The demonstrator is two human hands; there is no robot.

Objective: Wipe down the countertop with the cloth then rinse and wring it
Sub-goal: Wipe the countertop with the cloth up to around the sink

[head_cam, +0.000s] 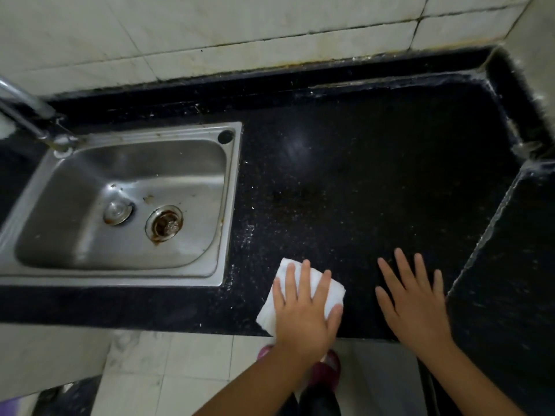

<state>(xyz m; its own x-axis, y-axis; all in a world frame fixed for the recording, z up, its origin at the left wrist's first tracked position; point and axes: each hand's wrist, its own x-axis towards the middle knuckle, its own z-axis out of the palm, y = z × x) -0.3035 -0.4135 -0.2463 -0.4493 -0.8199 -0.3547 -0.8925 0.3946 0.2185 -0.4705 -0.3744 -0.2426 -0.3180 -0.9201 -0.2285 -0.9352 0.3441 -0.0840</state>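
Observation:
A folded white cloth (327, 291) lies on the black speckled countertop (360, 181) near its front edge, just right of the sink. My left hand (303, 313) presses flat on the cloth with straight, spread fingers and covers most of it. Beside it to the right, my right hand (416, 304) rests palm down on the bare counter, fingers spread, holding nothing. The steel sink (192, 265) is set into the counter at the left. Its faucet (27, 112) reaches in from the upper left, and no water is running.
A rusty drain (164, 224) and a loose strainer plug (117, 211) lie in the sink bowl. A tiled wall (210, 31) backs the counter. A lower dark section (510, 280) adjoins at the right. White crumbs dot the counter near the sink. A red slipper (326, 370) shows on the floor below.

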